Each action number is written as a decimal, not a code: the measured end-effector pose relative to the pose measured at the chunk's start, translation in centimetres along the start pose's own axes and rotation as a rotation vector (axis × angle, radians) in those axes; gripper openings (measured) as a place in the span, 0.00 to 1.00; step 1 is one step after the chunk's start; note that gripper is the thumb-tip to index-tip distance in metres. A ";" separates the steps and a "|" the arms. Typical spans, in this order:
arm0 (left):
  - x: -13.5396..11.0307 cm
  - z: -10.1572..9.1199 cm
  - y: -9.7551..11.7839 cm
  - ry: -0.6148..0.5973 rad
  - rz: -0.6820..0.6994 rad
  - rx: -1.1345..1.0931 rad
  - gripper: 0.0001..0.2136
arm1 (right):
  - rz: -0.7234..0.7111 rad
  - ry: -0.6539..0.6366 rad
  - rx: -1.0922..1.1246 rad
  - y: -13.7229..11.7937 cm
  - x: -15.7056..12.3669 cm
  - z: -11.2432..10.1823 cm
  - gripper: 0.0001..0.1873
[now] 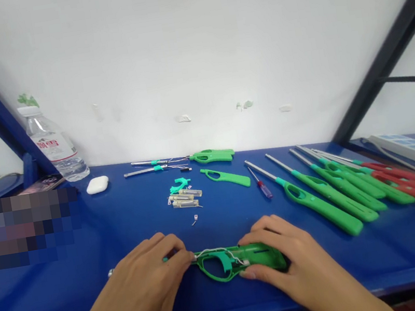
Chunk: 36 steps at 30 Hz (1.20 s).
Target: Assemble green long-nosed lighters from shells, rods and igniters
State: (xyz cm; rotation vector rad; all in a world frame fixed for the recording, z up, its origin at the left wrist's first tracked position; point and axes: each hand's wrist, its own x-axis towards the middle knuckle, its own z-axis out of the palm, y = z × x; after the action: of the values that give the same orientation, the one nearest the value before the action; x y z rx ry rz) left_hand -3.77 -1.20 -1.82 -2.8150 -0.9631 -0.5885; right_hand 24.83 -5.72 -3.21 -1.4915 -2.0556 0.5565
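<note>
Left hand (152,269) pinches the thin end of an open green lighter (260,255); right hand (291,250) grips its fat end. Clear tubes (186,203) lie beyond, on the blue table (122,211).

The casing (262,256) is green, its trigger (225,262) teal, the tabletop (130,215) blue.

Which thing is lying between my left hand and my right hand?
The head view shows an opened green lighter there, with its teal trigger visible; the left hand and the right hand both touch it.
</note>
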 end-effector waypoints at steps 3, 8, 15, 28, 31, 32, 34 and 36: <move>0.3 0.8 0.9 0.150 -0.032 0.005 0.15 | -0.008 -0.002 -0.008 0.1 0.0 0.0 0.10; 1.1 2.1 2.0 0.186 -0.020 -0.184 0.14 | -0.013 -0.024 -0.024 -0.1 -0.1 0.0 0.12; 1.3 2.3 2.2 0.216 -0.036 -0.211 0.15 | -0.052 -0.024 -0.031 -0.3 -0.1 -0.1 0.13; 1.2 3.1 2.2 0.260 -0.035 -0.170 0.18 | -0.117 -0.059 0.018 -0.4 -0.1 -0.3 0.07; 1.0 3.4 2.1 0.274 -0.027 -0.165 0.20 | -0.118 -0.057 0.007 -0.4 -0.1 -0.3 0.08; 1.0 3.4 2.1 0.276 -0.029 -0.168 0.21 | -0.121 -0.056 0.003 -0.4 -0.1 -0.4 0.09; 1.0 3.5 2.2 0.269 -0.041 -0.188 0.20 | -0.127 -0.056 0.001 -0.4 0.0 -0.4 0.09; 1.1 3.6 2.3 0.261 -0.069 -0.227 0.17 | -0.127 -0.056 0.004 -0.4 0.0 -0.4 0.09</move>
State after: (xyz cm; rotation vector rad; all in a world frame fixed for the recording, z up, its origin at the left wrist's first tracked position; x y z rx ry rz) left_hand -0.38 -1.62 -4.59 -2.8022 -1.0008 -1.1072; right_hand 24.76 -5.88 -2.65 -1.3461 -2.1721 0.5576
